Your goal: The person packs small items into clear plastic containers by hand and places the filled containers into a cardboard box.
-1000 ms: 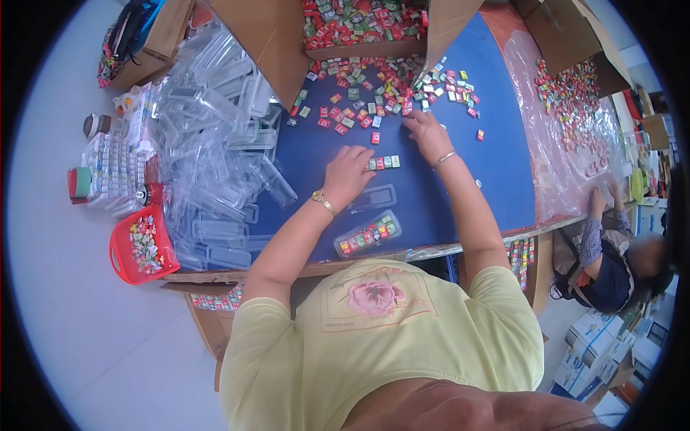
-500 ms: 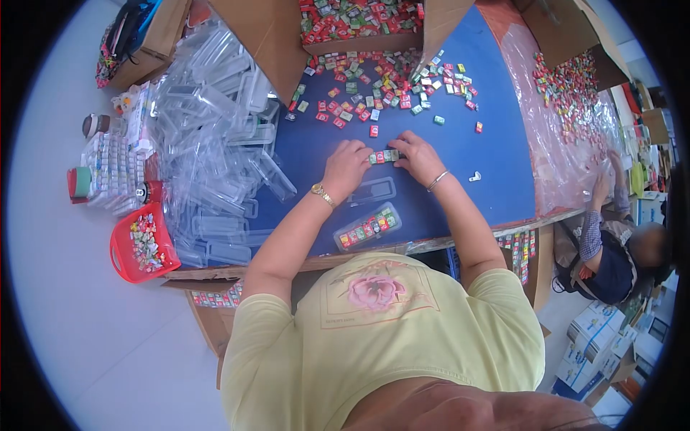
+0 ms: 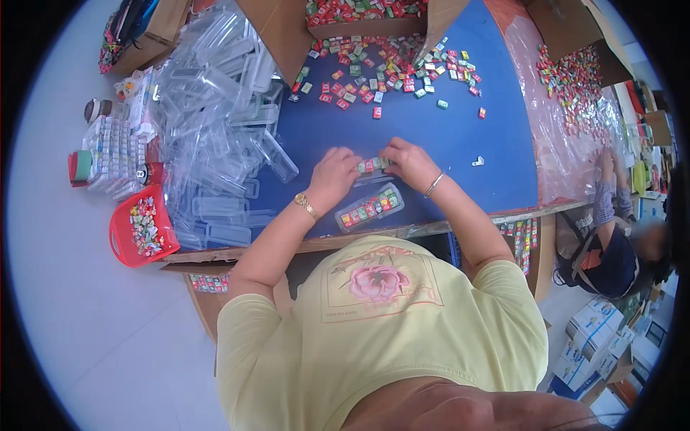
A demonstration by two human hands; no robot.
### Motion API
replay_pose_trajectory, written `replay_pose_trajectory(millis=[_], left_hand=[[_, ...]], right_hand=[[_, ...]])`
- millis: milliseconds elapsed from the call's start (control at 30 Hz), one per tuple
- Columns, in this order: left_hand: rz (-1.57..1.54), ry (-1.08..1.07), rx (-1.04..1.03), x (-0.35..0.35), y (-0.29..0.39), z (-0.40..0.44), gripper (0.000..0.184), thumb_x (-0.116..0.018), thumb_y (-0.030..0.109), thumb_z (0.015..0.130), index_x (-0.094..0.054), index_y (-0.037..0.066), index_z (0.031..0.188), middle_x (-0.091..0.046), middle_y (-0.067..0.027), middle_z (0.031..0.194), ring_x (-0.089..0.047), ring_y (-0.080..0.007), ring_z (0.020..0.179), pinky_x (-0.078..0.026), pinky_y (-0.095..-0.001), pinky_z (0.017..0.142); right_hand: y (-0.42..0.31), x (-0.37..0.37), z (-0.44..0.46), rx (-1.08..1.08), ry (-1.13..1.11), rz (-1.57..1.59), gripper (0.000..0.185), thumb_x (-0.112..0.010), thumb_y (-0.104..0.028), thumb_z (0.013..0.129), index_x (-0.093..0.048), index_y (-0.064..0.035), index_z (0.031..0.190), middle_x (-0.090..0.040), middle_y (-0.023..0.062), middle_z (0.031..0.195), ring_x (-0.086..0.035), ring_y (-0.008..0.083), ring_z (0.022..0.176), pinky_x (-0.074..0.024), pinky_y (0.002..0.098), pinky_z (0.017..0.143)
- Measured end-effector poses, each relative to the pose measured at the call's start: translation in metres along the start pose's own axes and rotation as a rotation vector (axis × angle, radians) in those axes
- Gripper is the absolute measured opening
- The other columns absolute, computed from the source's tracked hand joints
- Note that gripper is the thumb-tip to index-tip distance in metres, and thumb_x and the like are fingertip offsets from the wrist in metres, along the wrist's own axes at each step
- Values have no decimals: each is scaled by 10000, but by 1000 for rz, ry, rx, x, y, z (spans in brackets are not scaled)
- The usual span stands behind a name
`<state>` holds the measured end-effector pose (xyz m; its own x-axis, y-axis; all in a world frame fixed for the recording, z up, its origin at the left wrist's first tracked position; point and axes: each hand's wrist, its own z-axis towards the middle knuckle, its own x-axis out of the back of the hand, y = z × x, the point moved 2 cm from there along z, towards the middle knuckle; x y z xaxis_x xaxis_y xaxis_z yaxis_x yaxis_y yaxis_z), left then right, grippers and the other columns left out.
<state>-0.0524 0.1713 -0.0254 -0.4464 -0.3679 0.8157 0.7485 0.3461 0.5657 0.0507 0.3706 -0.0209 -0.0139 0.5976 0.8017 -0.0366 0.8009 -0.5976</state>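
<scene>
Blue tabletop [image 3: 460, 144] lies beneath our hands as we reach both arms forward, forearms slanting inward from bent, wide-set elbows. Backs upward, our left hand [image 3: 336, 174] and our right hand [image 3: 412, 164] face each other, fingers curled in and closed on opposite ends of a short row of small, multicoloured rectangular pieces [image 3: 373, 165]. We hold this row above a partly hidden clear plastic tray [image 3: 369, 180]; nearer our body sits a clear plastic container filled with similar pieces [image 3: 369, 207].
</scene>
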Motion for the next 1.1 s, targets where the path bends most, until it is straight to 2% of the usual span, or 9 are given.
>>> replay_pose_trajectory(millis=[100,167,333,367,400,667,867,1033,1100], left_hand=[[-17,-76,57,2,0,-19,352,-802,96,784,-725,76,1127,-658,-64,1112,-630,-287,1050,-538,-397,892],[-84,71,21,5,-5,-26,299,-808,82,775,-744,71,1066,-680,-56,1098,-648,-269,1028,-551,-383,870],[-37,95,-65,-3,-14,-32,185,-806,83,781,-762,67,960,-710,-39,1025,-670,-243,970,-568,-365,819],[-34,137,-72,-3,-14,-30,154,-804,87,786,-765,68,934,-716,-34,1000,-673,-235,952,-572,-361,804],[-36,138,-70,-4,-14,-28,154,-804,87,786,-765,68,934,-716,-34,1000,-673,-235,952,-572,-361,804],[36,278,-159,-3,-4,-17,233,-796,111,789,-745,96,1016,-692,-29,1074,-646,-244,1013,-548,-374,852],[53,14,-282,-12,0,3,322,-803,148,756,-735,112,1069,-682,-16,1120,-613,-226,1068,-500,-388,923],[-4,7,-234,-19,-8,-2,372,-819,161,748,-729,92,1102,-687,-23,1146,-616,-247,1091,-505,-398,949],[-61,34,-221,-17,-14,-8,399,-831,169,739,-727,83,1114,-689,-29,1154,-616,-257,1104,-504,-402,963]], right_hand=[[2,-13,-4,-29,-54,4,335,-786,-47,768,-687,-85,1086,-631,110,1056,-674,349,970,-566,441,839],[3,-8,-5,-43,-48,1,331,-786,-50,768,-683,-83,1081,-631,107,1056,-674,343,975,-566,440,839],[8,-7,-7,-4,-43,-115,304,-767,-59,785,-671,-83,1072,-632,104,1065,-679,329,963,-568,433,831],[11,-8,-5,36,42,-162,265,-751,-71,805,-676,-87,1059,-637,99,1049,-682,325,941,-570,433,816],[11,-8,-4,76,126,-209,228,-736,-83,824,-682,-91,1045,-642,94,1032,-685,320,919,-572,432,802],[26,5,-4,-32,176,-158,99,-712,-132,874,-713,-89,963,-662,73,964,-687,322,862,-577,439,736],[13,1,-3,-36,117,-221,105,-740,-155,848,-712,-93,928,-671,62,991,-679,301,888,-573,426,735],[6,-3,1,-67,68,-312,113,-754,-183,829,-701,-99,881,-669,38,997,-669,267,921,-569,414,739],[5,5,2,-144,144,-319,195,-783,-176,798,-694,-96,952,-666,65,1009,-659,299,953,-563,420,801]])
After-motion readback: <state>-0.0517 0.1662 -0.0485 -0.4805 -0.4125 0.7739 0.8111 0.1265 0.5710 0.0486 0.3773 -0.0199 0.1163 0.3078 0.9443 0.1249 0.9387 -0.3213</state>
